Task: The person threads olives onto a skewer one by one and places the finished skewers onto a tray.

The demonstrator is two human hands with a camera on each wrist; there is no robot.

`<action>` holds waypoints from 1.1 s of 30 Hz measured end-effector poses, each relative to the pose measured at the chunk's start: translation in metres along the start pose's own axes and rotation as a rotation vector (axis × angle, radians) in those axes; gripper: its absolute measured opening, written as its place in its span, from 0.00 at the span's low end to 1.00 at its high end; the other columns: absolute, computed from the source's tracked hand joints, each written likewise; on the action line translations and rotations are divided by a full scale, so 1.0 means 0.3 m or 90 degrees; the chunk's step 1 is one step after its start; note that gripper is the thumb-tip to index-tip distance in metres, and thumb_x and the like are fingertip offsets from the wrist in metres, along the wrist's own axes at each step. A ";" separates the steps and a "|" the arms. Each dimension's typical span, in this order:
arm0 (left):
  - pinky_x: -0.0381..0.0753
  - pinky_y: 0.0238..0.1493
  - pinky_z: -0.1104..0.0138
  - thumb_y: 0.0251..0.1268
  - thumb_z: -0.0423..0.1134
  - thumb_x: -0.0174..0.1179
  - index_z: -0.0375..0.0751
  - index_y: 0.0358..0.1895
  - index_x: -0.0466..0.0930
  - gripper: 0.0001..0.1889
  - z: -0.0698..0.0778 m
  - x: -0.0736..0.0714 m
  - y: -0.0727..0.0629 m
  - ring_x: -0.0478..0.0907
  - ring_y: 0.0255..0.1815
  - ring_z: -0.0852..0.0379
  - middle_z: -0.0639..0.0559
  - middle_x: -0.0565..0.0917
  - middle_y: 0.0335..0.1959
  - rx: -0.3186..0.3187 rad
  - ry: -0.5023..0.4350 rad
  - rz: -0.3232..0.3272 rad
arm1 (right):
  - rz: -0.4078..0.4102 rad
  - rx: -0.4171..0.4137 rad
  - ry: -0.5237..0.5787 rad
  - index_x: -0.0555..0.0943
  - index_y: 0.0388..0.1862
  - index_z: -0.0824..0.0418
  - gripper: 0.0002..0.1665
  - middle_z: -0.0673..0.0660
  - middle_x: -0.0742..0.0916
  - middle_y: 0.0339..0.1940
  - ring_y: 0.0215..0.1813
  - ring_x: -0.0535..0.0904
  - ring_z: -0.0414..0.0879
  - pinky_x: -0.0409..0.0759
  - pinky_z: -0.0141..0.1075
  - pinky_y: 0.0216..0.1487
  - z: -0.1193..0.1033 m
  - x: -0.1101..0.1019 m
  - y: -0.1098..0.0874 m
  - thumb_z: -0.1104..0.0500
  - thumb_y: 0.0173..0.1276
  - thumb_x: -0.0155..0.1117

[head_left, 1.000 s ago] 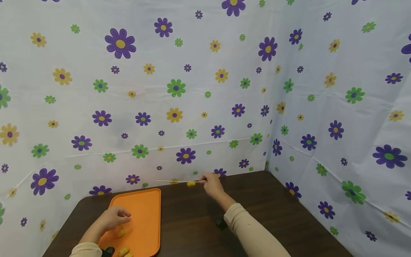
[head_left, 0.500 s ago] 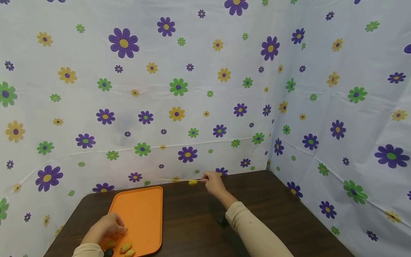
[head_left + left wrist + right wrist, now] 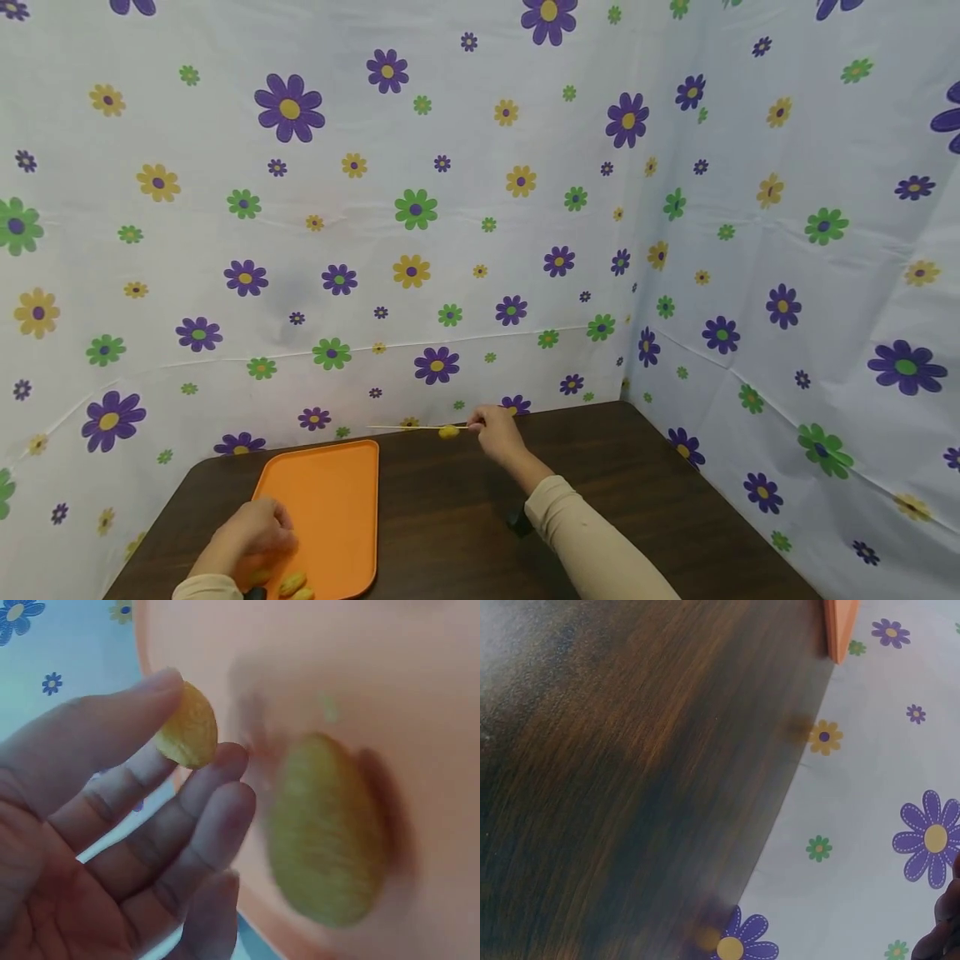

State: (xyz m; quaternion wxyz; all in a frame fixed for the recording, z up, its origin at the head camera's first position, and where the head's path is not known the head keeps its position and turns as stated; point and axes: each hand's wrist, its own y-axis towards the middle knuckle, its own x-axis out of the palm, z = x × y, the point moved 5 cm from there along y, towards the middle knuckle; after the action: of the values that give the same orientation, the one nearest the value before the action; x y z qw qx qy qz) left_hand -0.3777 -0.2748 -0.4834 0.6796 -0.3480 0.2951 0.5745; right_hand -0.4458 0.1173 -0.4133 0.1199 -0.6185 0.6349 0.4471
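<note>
My left hand [image 3: 251,529] is low over the near left part of an orange tray [image 3: 337,492]. Between its thumb and fingers it pinches a small yellow oval food piece [image 3: 193,731], clearest in the left wrist view. A larger-looking yellow piece [image 3: 324,832] lies on the tray beside the fingertips. More yellow pieces [image 3: 292,582] show at the tray's near end. Out over the back of the table, my right hand [image 3: 495,432] grips one end of a thin skewer [image 3: 397,427] pointing left. One yellow piece [image 3: 448,432] is on the skewer, close to the fingers.
The tray lies on a dark wood table [image 3: 450,517], left of centre. A white flower-print cloth [image 3: 450,167] hangs along the table's back and right sides. A dark wrist device [image 3: 519,522] sits under my right wrist.
My left hand has come down toward the tray's near end, and a yellow piece is now in its fingers. The right hand and skewer have stayed nearly in place.
</note>
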 end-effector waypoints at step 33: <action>0.85 0.32 0.60 0.62 0.36 0.72 0.35 0.48 0.87 0.13 0.250 0.022 0.133 0.84 0.34 0.50 0.48 0.88 0.37 0.172 -0.207 0.192 | -0.014 -0.059 -0.014 0.85 0.29 0.63 0.08 0.51 0.86 0.29 0.31 0.76 0.40 0.80 0.34 0.35 0.006 0.058 -0.021 0.72 0.67 0.67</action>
State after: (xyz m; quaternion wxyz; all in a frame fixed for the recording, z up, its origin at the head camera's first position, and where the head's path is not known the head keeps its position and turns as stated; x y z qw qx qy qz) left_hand -0.4159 -0.2061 -0.4502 0.6650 -0.1089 0.3045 0.6733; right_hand -0.4445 0.1079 -0.4291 0.1031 -0.6257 0.6053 0.4812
